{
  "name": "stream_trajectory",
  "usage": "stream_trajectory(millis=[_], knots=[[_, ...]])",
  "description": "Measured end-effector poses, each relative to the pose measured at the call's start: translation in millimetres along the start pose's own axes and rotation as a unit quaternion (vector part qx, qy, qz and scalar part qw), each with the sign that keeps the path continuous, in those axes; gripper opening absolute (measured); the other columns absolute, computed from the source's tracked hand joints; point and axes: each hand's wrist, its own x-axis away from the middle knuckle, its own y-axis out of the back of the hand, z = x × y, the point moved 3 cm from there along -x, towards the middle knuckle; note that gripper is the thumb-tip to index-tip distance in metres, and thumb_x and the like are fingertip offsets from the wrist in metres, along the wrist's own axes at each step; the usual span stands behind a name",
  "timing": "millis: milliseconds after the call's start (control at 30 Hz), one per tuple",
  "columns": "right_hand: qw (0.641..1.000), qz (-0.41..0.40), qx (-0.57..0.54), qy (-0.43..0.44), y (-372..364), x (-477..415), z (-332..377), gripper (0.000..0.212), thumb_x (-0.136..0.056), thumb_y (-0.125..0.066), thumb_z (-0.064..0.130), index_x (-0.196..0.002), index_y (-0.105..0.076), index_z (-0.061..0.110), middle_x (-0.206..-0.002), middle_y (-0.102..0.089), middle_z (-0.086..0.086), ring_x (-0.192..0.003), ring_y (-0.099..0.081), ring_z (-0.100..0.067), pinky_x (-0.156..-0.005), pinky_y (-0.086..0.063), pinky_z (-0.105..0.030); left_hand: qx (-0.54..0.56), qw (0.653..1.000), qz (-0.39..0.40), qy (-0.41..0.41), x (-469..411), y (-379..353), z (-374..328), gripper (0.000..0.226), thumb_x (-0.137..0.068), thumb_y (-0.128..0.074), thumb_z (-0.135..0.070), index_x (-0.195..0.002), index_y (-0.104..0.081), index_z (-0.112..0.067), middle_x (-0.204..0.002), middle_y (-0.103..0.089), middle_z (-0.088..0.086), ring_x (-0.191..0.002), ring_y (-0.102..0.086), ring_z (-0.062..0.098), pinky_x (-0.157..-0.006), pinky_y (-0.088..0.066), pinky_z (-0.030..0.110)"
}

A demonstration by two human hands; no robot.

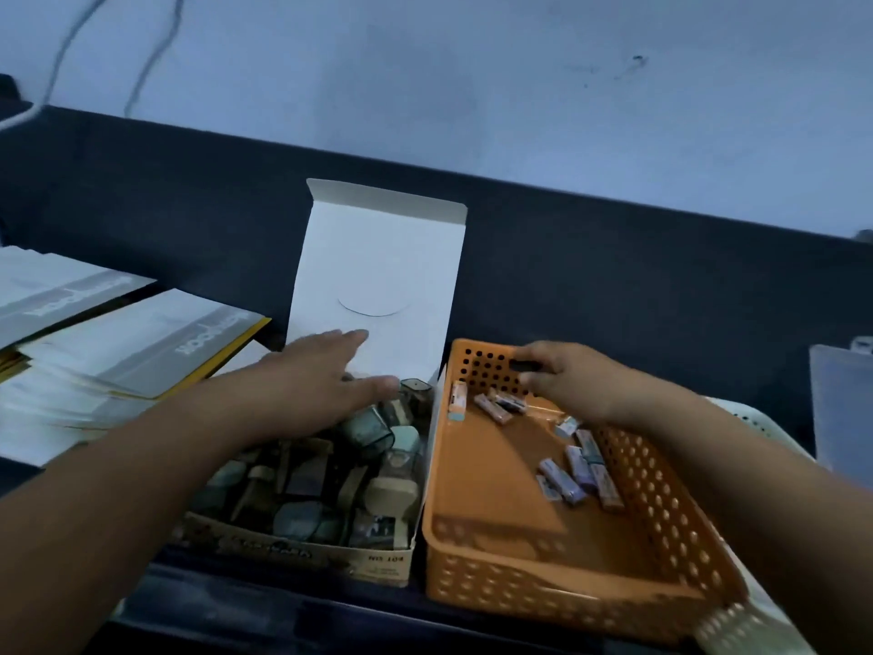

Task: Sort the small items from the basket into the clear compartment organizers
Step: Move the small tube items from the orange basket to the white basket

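Black piece between right fingers

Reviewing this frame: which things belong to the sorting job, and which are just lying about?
Job: orange basket; small wrapped items in it; dark item pinched by the right hand; left hand flat over the filled cardboard box; clear plastic container, far right.
Lying about: stacked booklets; white basket at the orange one's right side; cables on the wall.

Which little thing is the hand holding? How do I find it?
Find the orange basket. At its far holed wall, the right hand pinches a small black piece. Unlike the pale wrapped pieces lying on the basket floor, it is dark and held in fingers.
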Motion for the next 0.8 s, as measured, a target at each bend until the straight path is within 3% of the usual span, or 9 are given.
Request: stream_trajectory(millis=[100,200,333,467,567,667,800], knots=[[0.994,0.034,0.09,-0.056,1.1,-0.4,-29.8,0.04,-0.095,-0.052,0.027,-0.135,-0.05,0.02,-0.134,-0.054,-0.002,-0.118,-0.052,-0.02,-0.099,-0.043,-0.031,-0.012,0.999,-0.022,-0.043,-3.7,-7.3,-41.7,0.086,-0.082,-0.043,-0.072,-0.151,-0.012,-0.032,-0.159,-0.013,-0.009,-0.146,-0.013,0.013,-0.116,-0.021,0.043],[0.981,0.095,0.15,-0.073,-15.8,-2.9,-39.7,0.045,-0.091,-0.057,0.031,-0.135,-0.05,0.023,-0.133,-0.055,-0.001,-0.117,-0.052,-0.02,-0.099,-0.044,-0.034,0.047,0.994,-0.01,-0.097,-7.1,-15.6,-82.3,0.06,-0.09,-0.054,-0.052,-0.143,-0.031,-0.036,-0.15,-0.034,-0.012,-0.13,-0.038,0.012,-0.104,-0.033,0.032],[0.964,0.212,0.145,-0.067,-48.6,5.5,-34.4,0.041,-0.086,-0.066,0.039,-0.124,-0.056,0.029,-0.108,-0.061,0.005,-0.097,-0.057,-0.015,-0.082,-0.047,-0.03,0.015,0.992,0.025,-0.125,-19.2,-34.7,-110.3,0.068,-0.092,-0.051,-0.051,-0.15,-0.022,-0.03,-0.156,-0.025,-0.007,-0.141,-0.028,0.016,-0.111,-0.028,0.033],[0.966,0.216,0.14,-0.032,-56.8,9.6,-36.6,0.032,-0.082,-0.072,0.026,-0.111,-0.059,0.023,-0.107,-0.063,0.0,-0.093,-0.061,-0.018,-0.077,-0.053,-0.032,-0.014,0.989,0.05,-0.14,-29.4,-49.4,-128.6,0.065,-0.093,-0.052,-0.047,-0.149,-0.026,-0.027,-0.155,-0.03,-0.004,-0.14,-0.031,0.018,-0.111,-0.032,0.034],[0.984,0.164,0.062,-0.02,-31.6,14.6,-44.3,0.017,-0.085,-0.069,0.019,-0.098,-0.058,0.023,-0.097,-0.065,0.001,-0.08,-0.062,-0.015,-0.067,-0.052,-0.03,-0.034,0.987,0.067,-0.14,-34.4,-56.0,-142.0,0.057,-0.093,-0.055,-0.041,-0.145,-0.036,-0.026,-0.146,-0.042,-0.001,-0.131,-0.042,0.02,-0.103,-0.039,0.032],[1.0,0.018,-0.016,-0.013,9.9,25.9,-58.6,0.013,-0.083,-0.071,0.022,-0.091,-0.06,0.022,-0.087,-0.064,0.001,-0.075,-0.06,-0.012,-0.065,-0.05,-0.028,-0.065,0.984,0.095,-0.136,-43.3,-65.1,-158.3,0.055,-0.092,-0.057,-0.038,-0.143,-0.039,-0.025,-0.141,-0.047,-0.001,-0.125,-0.047,0.02,-0.095,-0.042,0.029],[0.993,-0.071,-0.087,-0.04,39.8,42.2,-92.7,0.016,-0.081,-0.073,0.022,-0.09,-0.06,0.021,-0.083,-0.068,-0.004,-0.067,-0.067,-0.015,-0.058,-0.053,-0.031,-0.094,0.975,0.141,-0.146,-60.4,-86.2,-186.8,0.056,-0.09,-0.061,-0.031,-0.142,-0.041,-0.023,-0.138,-0.051,0.001,-0.121,-0.051,0.021,-0.097,-0.045,0.034]])
